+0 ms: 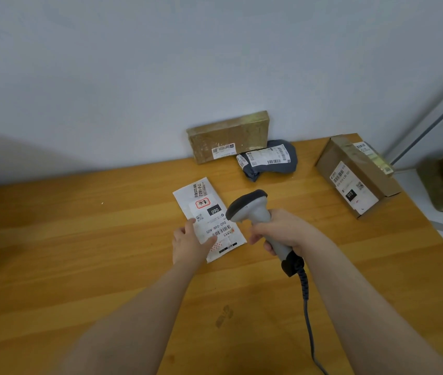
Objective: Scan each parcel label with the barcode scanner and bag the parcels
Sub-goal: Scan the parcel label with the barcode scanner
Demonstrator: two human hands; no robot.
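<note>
My left hand (189, 242) pressing flat on the white parcel (204, 197), right hand (286, 232) clamped round the scanner (252, 207), my thumb (212, 240) beside the barcode (221, 231) may block the read.

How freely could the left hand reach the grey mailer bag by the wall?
Probably yes: the left hand only rests on the white parcel; bare table leads to the grey mailer bag.

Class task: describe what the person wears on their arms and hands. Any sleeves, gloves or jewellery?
Nothing is worn. The left hand and right hand have no gloves, rings or watch, and no sleeve shows anywhere up to the picture's edge.
</note>
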